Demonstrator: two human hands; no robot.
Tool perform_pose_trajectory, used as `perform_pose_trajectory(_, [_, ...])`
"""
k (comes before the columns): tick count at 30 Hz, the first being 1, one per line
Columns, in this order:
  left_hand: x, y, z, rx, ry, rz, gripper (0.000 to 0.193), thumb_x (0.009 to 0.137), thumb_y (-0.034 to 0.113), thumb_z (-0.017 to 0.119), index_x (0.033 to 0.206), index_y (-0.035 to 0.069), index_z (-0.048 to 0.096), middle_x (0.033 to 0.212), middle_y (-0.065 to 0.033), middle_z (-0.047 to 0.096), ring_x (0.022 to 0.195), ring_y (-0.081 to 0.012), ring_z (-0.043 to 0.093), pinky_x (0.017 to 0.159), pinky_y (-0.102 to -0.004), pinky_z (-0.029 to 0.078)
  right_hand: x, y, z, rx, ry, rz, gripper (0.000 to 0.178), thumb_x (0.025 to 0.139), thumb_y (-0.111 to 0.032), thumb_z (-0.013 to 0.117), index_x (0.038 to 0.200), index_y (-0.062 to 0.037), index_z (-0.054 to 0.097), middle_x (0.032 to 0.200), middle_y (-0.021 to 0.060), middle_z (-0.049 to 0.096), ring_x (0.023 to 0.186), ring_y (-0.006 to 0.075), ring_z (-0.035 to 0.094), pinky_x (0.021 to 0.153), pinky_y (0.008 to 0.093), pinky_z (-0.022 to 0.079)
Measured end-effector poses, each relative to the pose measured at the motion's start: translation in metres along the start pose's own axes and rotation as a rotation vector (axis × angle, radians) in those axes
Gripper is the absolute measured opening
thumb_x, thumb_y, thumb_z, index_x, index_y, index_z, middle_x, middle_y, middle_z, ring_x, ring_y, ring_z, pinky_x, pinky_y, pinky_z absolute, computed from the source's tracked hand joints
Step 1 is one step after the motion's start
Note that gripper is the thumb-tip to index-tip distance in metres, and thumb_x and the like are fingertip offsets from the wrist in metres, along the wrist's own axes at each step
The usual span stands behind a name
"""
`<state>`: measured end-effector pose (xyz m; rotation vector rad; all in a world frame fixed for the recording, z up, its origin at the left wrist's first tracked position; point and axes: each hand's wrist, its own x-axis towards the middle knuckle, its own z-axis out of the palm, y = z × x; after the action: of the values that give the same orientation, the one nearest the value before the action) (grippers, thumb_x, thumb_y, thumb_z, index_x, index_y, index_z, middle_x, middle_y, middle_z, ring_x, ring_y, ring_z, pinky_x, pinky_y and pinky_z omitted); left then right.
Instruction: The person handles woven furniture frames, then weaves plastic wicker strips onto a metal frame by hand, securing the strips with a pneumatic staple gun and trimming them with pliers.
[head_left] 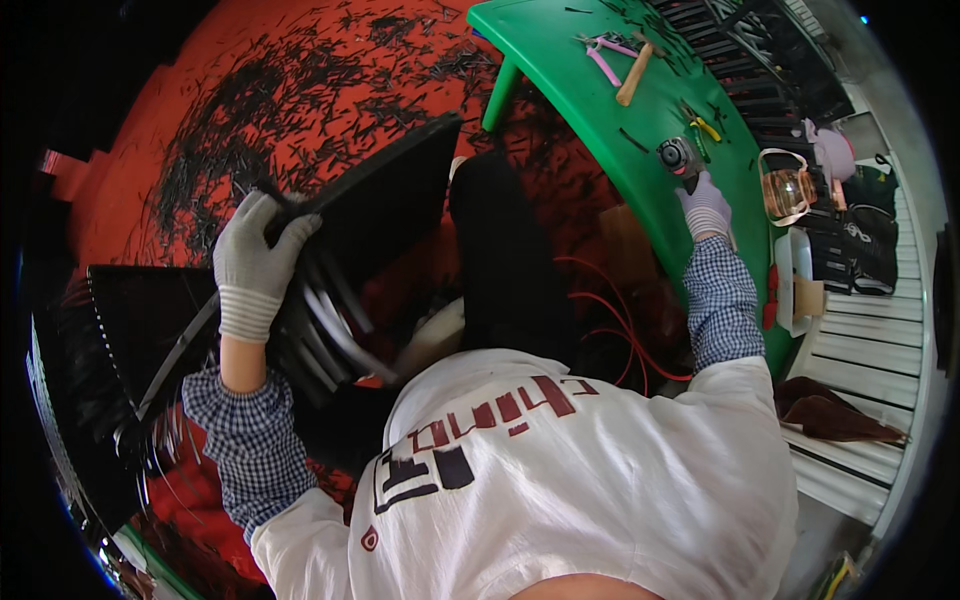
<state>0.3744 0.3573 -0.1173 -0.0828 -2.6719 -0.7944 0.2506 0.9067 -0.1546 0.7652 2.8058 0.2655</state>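
My left hand [252, 255], in a pale knitted glove, grips the near left corner of a dark flat panel [385, 195] held tilted over my lap. Blurred grey strips [335, 320] hang below that hand; whether they join the panel, I cannot tell. Over on the green table [610, 130], my right hand [707, 207], gloved too, is closed around a dark handheld tool with a round, silvery head [680, 157]. The tool rests on or just above the tabletop. Most of its handle is hidden by my fingers.
Pink-handled pliers [604, 62], a wooden-handled tool [634, 76] and yellow-handled pliers [704, 127] lie on the table. At its right edge stand a coppery, handled jar [786, 187] and a white tray [794, 280]. Black scraps [300, 90] litter the red floor; a red hose [628, 325] curls beneath.
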Motion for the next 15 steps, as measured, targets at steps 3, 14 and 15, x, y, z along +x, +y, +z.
perform_pose_trajectory(3, [0.008,0.008,-0.006,-0.002,-0.005,-0.043,0.023,0.076,0.019,0.076,0.084,0.0,0.066,0.079,-0.0117,0.059,0.071,-0.0288,0.06,0.065,-0.0355,0.047,0.025,-0.015,-0.011,-0.165,0.196,-0.073,0.066,0.084,-0.057,0.059,0.13,-0.0109,0.053,0.129,0.0133,0.057,0.116,0.029,0.056,0.097,0.0438,0.043])
perform_pose_trajectory(14, [0.012,0.002,0.0,-0.081,-0.006,-0.195,0.022,0.069,-0.002,0.077,0.089,-0.003,0.069,0.083,-0.0098,0.064,0.073,-0.0211,0.064,0.069,-0.0295,0.052,0.214,-0.19,-0.027,0.036,0.154,-0.604,0.079,0.082,-0.067,0.056,0.147,-0.0277,0.034,0.15,0.0073,0.038,0.137,0.0251,0.039,0.111,0.0471,0.031])
perform_pose_trajectory(15, [0.013,0.003,0.0,-0.08,-0.002,-0.191,0.022,0.068,-0.002,0.077,0.089,-0.003,0.069,0.084,-0.0101,0.064,0.072,-0.0205,0.064,0.068,-0.0294,0.052,0.217,-0.191,-0.032,-0.011,0.153,-0.596,0.077,0.082,-0.067,0.054,0.146,-0.0269,0.037,0.15,0.0067,0.039,0.136,0.0252,0.039,0.112,0.0472,0.031])
